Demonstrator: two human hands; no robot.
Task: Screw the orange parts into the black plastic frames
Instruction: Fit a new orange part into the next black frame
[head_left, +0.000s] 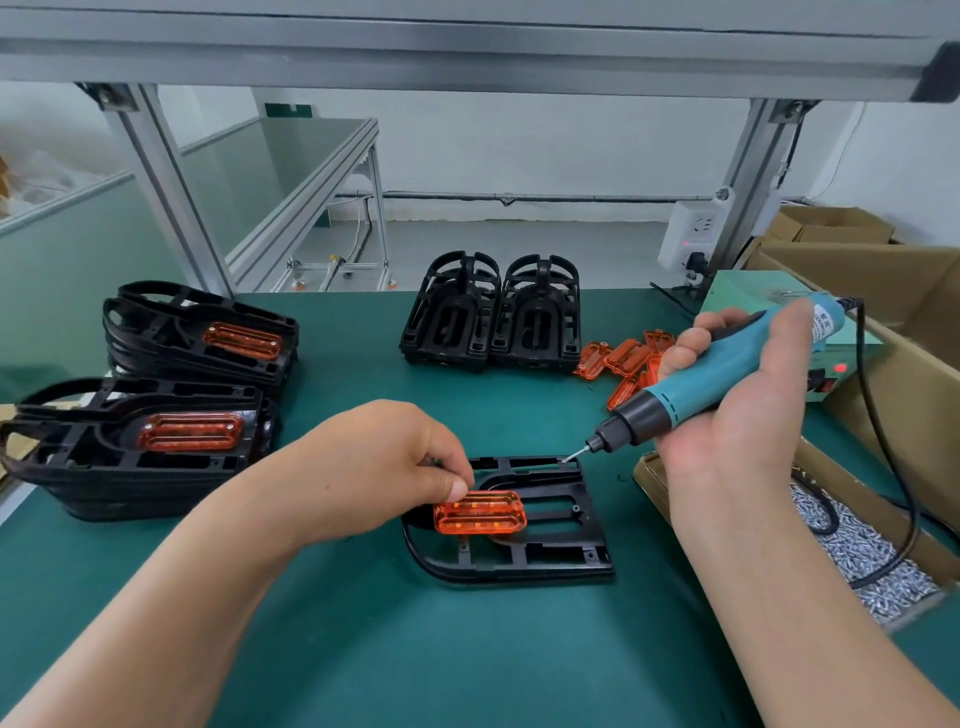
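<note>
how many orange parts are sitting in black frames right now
3: one orange part atop the far left stack, one atop the near left stack, one in the middle frame, held by the left hand. Lower frames in the stacks may hide more.

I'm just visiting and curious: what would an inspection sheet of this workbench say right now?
Surface: green mat.
Job's things: orange part lying on a black frame; finished stacks left; empty frames and loose orange parts behind; box of screws right.
Clutter: cardboard boxes at right edge.
Hands: left hand pinches the orange part; right hand grips a screwdriver, tip at the frame's far edge.
Cables: black cable runs from the screwdriver over the screws.
Surroundings: metal posts, socket strip, white wall.
</note>
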